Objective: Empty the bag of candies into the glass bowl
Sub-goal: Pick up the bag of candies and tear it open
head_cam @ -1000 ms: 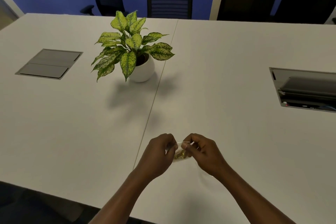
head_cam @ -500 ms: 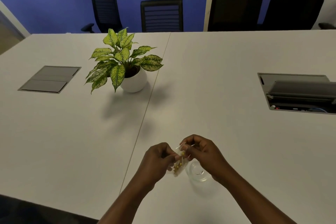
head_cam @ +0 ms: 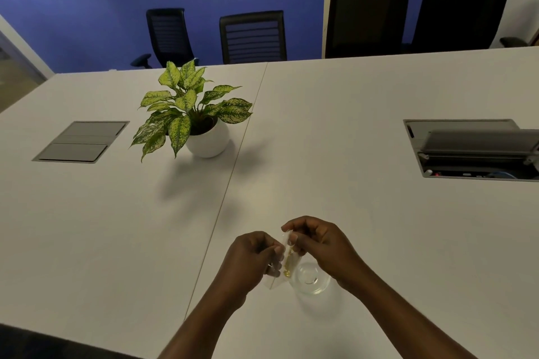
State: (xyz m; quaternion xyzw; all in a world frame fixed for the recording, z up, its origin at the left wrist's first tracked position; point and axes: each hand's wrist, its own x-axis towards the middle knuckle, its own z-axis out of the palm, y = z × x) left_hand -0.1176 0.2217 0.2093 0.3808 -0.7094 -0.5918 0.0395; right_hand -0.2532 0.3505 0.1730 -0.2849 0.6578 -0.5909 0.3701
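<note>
A small clear plastic bag of candies [head_cam: 287, 264], with yellow candies inside, hangs nearly upright between my two hands. My left hand [head_cam: 250, 259] pinches its left side and my right hand [head_cam: 319, 243] pinches its top edge. The bag's lower end is just left of a small glass bowl [head_cam: 309, 278] that stands on the white table, partly under my right wrist. I see no candies in the bowl.
A potted plant [head_cam: 195, 122] in a white pot stands at mid-table, far from my hands. A closed grey floor-box lid [head_cam: 81, 141] lies at left and an open cable box [head_cam: 472, 151] at right. Black chairs [head_cam: 252, 36] line the far edge.
The view has tilted upward, and the glass bowl has come into view below my right hand. The bag has turned from lying flat between my hands to hanging upright.
</note>
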